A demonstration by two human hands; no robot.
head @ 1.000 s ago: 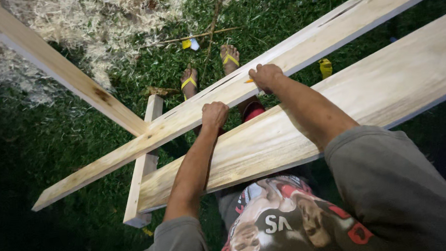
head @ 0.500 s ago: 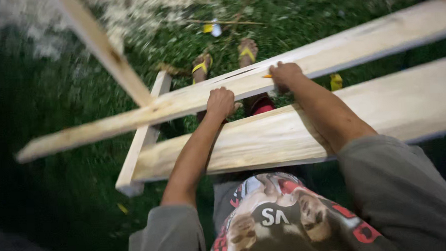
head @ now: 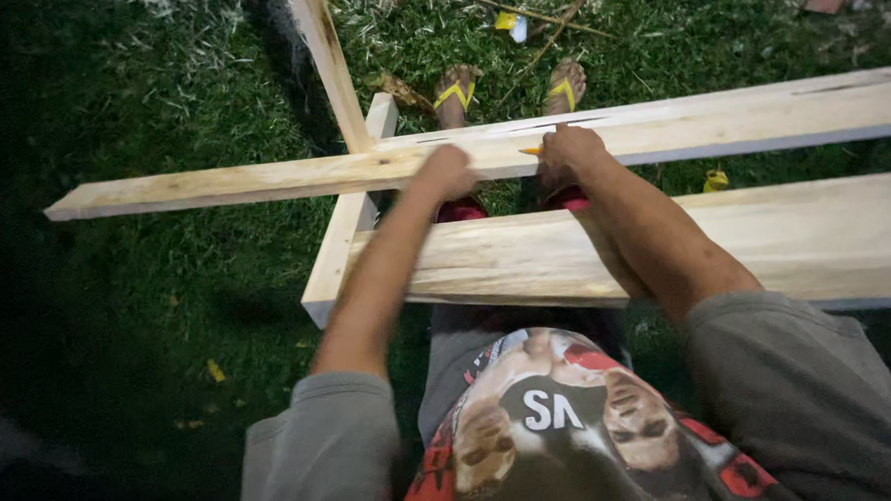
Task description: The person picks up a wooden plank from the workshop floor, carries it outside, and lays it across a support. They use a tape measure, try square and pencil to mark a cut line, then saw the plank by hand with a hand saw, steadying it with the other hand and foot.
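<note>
Dark grass [head: 148, 324] lies under everything, with sawdust and twigs toward the far edge. From the left, a long narrow plank [head: 262, 178] juts out past a pale upright post [head: 349, 225], its free end hanging over open lawn. On the plank's near edge the left hand [head: 444, 172] presses down, fingers curled loosely, grasping nothing. Just beside it the right hand [head: 568, 155] pinches a yellow pencil [head: 531, 151], tip on the wood. Good marking wants that left hand firm so the plank cannot slide. Nearer the person's body, a wider board [head: 766, 242] runs off to the right. Sandalled feet [head: 508, 85] stand beyond; room is widest on the left.
</note>
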